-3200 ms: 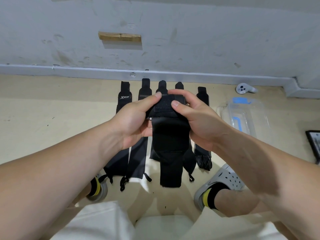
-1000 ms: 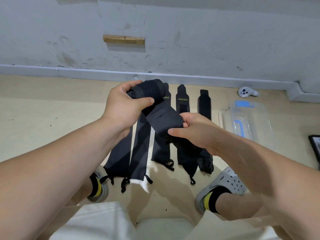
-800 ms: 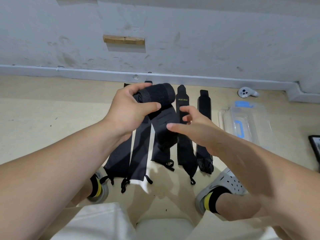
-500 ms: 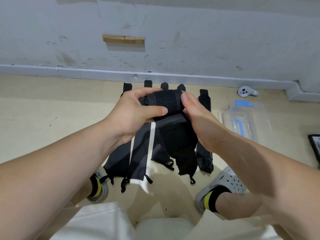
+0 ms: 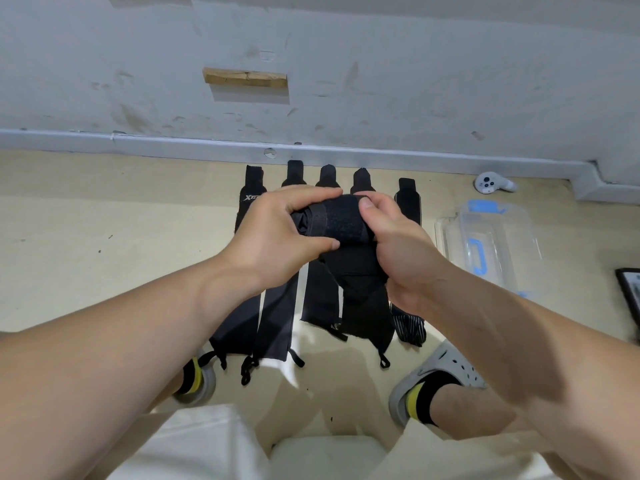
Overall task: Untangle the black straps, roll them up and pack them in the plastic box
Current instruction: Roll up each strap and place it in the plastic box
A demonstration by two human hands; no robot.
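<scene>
Above the floor I hold a partly rolled black strap (image 5: 337, 221) between both hands. My left hand (image 5: 277, 237) grips the roll's left end, thumb under, fingers over the top. My right hand (image 5: 398, 244) grips its right end, and the strap's loose tail (image 5: 363, 306) hangs down below the roll. Several more black straps (image 5: 277, 323) lie flat side by side on the floor beneath, their tabs pointing at the wall. The clear plastic box (image 5: 491, 247) with blue clips sits on the floor to the right.
A white controller (image 5: 493, 183) lies by the grey skirting at the back right. A dark framed object (image 5: 630, 292) pokes in at the right edge. My two feet in grey clogs (image 5: 440, 372) stand near the straps' lower ends.
My right hand let go of the tail, came up and took hold of the roll's right end. The roll has grown thicker and the hanging tail shorter.
</scene>
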